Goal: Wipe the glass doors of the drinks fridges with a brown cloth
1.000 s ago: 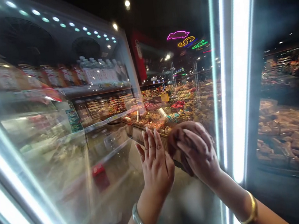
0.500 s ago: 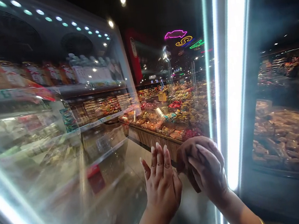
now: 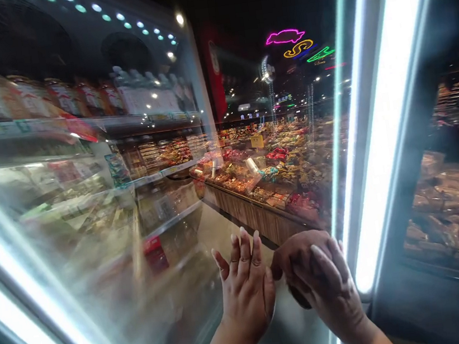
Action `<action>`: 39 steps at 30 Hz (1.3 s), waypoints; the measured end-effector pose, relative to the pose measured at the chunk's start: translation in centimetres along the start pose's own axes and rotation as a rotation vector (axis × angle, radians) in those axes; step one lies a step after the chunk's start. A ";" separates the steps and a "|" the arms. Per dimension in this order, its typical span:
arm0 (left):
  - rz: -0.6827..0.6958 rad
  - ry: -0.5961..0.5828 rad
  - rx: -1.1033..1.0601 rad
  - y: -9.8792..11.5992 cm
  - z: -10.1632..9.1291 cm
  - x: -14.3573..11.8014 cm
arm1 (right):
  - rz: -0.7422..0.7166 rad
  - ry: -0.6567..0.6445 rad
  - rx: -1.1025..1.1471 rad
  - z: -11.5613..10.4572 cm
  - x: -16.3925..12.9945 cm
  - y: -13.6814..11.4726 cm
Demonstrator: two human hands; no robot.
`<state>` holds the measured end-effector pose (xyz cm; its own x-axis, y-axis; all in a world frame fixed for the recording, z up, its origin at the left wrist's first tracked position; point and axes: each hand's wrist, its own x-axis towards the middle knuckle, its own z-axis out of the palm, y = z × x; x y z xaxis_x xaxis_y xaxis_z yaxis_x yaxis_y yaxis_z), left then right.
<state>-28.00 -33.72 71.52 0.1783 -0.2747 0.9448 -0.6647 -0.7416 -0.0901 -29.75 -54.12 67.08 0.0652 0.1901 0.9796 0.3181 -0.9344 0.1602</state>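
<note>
My left hand [image 3: 247, 291] lies with fingers stretched and spread against a clear glass pane [image 3: 190, 324], with a bangle at the wrist. To the right of it, my right hand [image 3: 330, 280] is bent over a bunched brown cloth [image 3: 296, 245] and presses it toward the glass, close to the lit door edge. Part of the cloth is hidden under the fingers. The two hands are close together, low in the view.
Bright light strips [image 3: 391, 117] run up the right side, with another strip [image 3: 23, 312] at lower left. Shelves hold bottles [image 3: 29, 97] on the left. Beyond the glass stands a wood-sided display bin [image 3: 237, 199] of packaged goods; more packages [image 3: 455, 215] lie at right.
The view has shifted, so the light strips sit further right. My right hand and the cloth are slightly lower in view. My left hand stays spread on the glass.
</note>
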 end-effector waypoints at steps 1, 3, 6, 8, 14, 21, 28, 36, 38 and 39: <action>0.000 -0.001 0.005 0.2 0.1 0.0 | 0.019 0.014 0.019 -0.2 0.9 0.4; -0.007 -0.002 0.014 0.7 0.2 0.2 | 0.063 0.067 0.059 -0.1 3.5 0.7; -0.018 -0.010 0.021 1.0 0.1 0.6 | 0.065 0.141 0.081 0.8 6.2 -0.4; -0.017 -0.008 0.020 0.9 0.0 0.5 | 0.019 0.096 0.091 1.0 5.4 -1.2; -0.029 -0.037 0.040 -0.5 -0.6 -0.6 | 0.041 0.020 0.063 -0.7 -0.3 0.1; -0.049 -0.003 0.053 -1.6 -1.5 0.1 | 0.090 0.149 0.036 1.6 5.7 -3.3; -0.077 -0.010 0.075 -2.9 -1.9 -1.2 | -0.002 -0.010 0.092 0.8 -0.5 -2.5; -0.090 -0.045 0.099 -5.0 -2.8 -2.0 | 0.028 0.079 0.065 3.5 5.7 -7.1; -0.078 -0.054 0.096 -5.5 -3.1 -2.3 | -0.029 -0.019 0.092 3.6 4.3 -7.9; -0.076 -0.057 0.092 -5.7 -3.3 -2.5 | -0.043 -0.052 0.104 3.4 3.2 -7.8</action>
<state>-27.08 -26.81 70.74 0.2688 -0.2479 0.9307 -0.5791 -0.8137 -0.0494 -28.84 -45.23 68.58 0.0971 0.2472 0.9641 0.4177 -0.8893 0.1860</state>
